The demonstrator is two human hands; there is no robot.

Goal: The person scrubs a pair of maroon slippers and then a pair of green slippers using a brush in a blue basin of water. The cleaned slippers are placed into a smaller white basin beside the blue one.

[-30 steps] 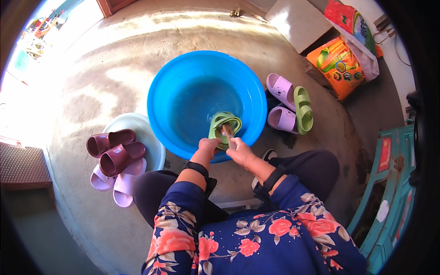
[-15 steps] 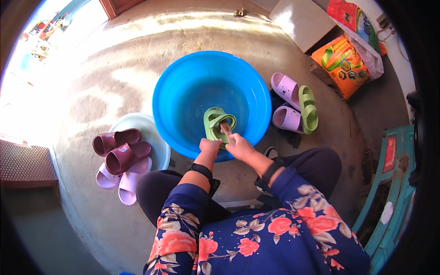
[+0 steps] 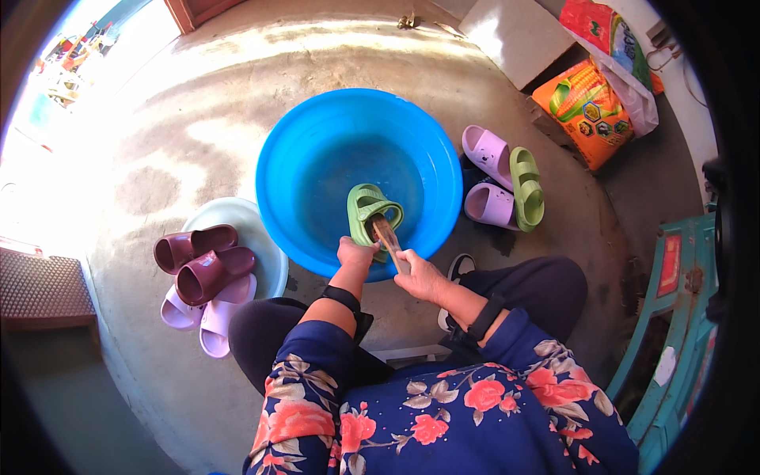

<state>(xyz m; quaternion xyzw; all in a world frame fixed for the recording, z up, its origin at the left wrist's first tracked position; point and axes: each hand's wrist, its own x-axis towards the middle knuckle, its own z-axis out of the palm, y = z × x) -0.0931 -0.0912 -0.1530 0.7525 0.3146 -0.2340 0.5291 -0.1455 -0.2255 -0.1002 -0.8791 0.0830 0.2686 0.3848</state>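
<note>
A big blue basin (image 3: 317, 142) holding water stands on the concrete floor in front of me. My left hand (image 3: 356, 253) grips the heel of a green slipper (image 3: 366, 207) at the basin's near side, toe pointing away. My right hand (image 3: 418, 273) is closed on a wooden-handled brush (image 3: 385, 236), whose head rests inside the slipper's strap opening. Both forearms wear dark wrist bands and floral sleeves.
A pale round basin (image 3: 255, 229) at left carries two maroon slippers (image 3: 202, 261) above two lilac slippers (image 3: 198, 317). At right lie two lilac slippers (image 3: 487, 154) and a green slipper (image 3: 526, 186). Orange sacks (image 3: 590, 107) and a teal cabinet (image 3: 673, 317) stand at right.
The slipper has turned from lying crosswise at the rim to pointing away into the basin, and the brush has moved into its opening. My view shifted slightly.
</note>
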